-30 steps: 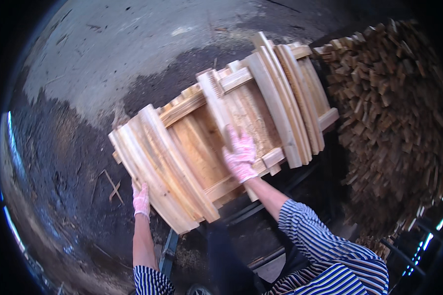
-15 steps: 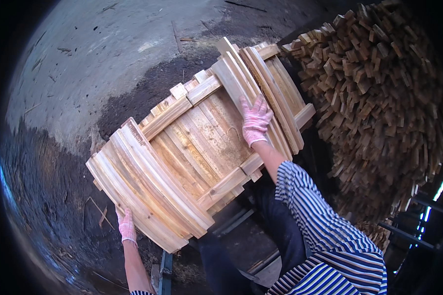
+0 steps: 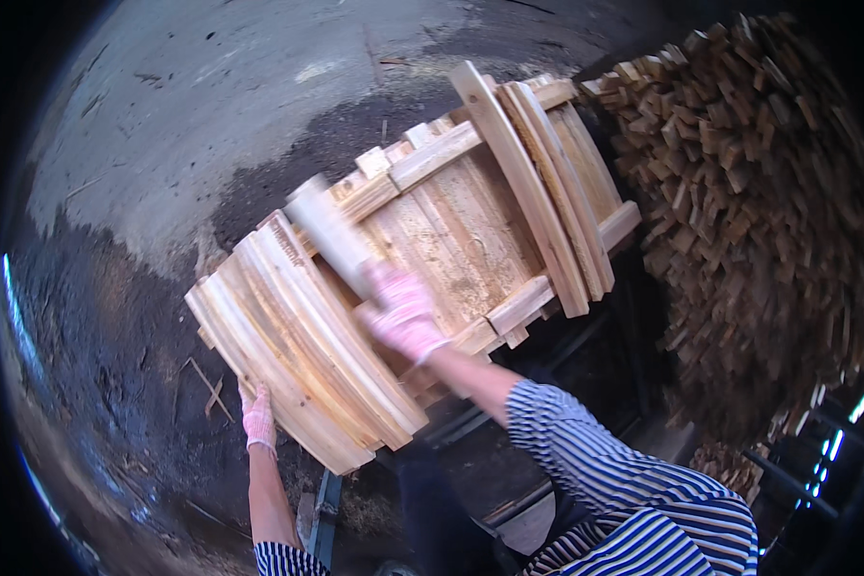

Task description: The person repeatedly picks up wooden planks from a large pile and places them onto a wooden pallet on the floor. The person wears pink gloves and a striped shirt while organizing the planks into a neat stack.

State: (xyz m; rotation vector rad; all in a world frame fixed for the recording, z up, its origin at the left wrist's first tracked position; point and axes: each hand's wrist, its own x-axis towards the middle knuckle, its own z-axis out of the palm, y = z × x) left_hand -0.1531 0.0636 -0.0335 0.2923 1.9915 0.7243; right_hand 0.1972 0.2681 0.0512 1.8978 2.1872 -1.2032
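The board is in my right hand, motion-blurred, just beside the left row. Judged progress: layer partly laid; slats remain exposed between left row and right row. My left hand touches the left row's outer edge; I cannot tell its grip.

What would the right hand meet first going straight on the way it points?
Past the blurred board it holds, the right hand would probably meet the left row of boards; depth is hard to judge.
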